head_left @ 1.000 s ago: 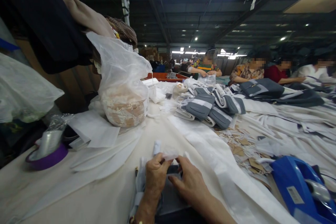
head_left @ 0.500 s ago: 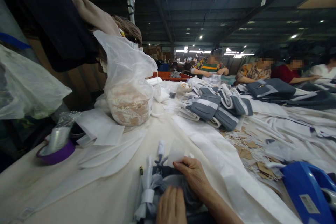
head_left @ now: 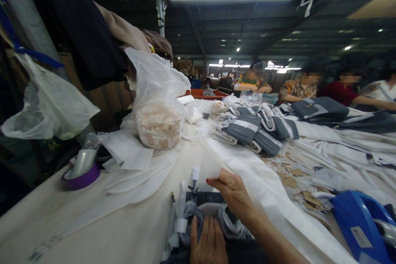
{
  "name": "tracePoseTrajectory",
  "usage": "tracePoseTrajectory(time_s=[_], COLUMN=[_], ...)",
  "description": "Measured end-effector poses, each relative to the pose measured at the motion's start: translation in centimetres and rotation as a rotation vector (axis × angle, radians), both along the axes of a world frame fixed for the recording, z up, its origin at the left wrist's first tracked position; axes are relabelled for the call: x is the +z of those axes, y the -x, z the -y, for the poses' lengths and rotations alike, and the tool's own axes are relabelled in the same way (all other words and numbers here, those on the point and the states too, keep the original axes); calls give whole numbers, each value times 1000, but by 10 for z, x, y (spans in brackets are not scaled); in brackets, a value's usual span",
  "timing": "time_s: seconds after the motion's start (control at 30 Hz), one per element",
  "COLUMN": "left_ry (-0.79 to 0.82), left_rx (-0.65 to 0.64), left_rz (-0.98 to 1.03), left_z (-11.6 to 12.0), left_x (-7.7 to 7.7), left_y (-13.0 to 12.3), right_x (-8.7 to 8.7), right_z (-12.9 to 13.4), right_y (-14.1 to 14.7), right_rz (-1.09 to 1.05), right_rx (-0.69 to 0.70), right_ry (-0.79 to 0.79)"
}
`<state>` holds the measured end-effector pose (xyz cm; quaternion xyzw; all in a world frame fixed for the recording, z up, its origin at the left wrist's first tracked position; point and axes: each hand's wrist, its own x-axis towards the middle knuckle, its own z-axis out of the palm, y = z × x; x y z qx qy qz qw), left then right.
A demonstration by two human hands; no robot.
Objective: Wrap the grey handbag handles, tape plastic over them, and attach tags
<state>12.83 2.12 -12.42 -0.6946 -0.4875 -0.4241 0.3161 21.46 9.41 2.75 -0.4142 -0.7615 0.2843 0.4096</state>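
The pale surface (head_left: 130, 218) spanned the lower frame, bearing the dark bag (head_left: 238, 251) at bottom centre. Your right hand (head_left: 232, 193) pinched its fingers together; your left hand (head_left: 208, 240) reached into the bag, its grip impossible to tell. Your right fingers held a translucent sheet (head_left: 211, 164).

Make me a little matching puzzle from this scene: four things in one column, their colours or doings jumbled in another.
Column one
1. Left hand
2. Right hand
3. Ring-shaped roll
4. Tape dispenser

Column two
A. Purple
B. Pinching a translucent sheet
C. Blue
D. Fingers over the dark bag

Pairs: 1-D, 2-B, 3-A, 4-C
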Motion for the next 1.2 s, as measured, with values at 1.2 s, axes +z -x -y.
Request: tracePoseTrajectory(time_s=[1.2], left_ry=[511], left_rx=[-519], left_rz=[-230], left_z=[54], left_x=[77], left_y=[57], right_x=[-94], right_z=[159], right_y=[-55], right_rz=[471], right_rx=[275], right_ry=[-704])
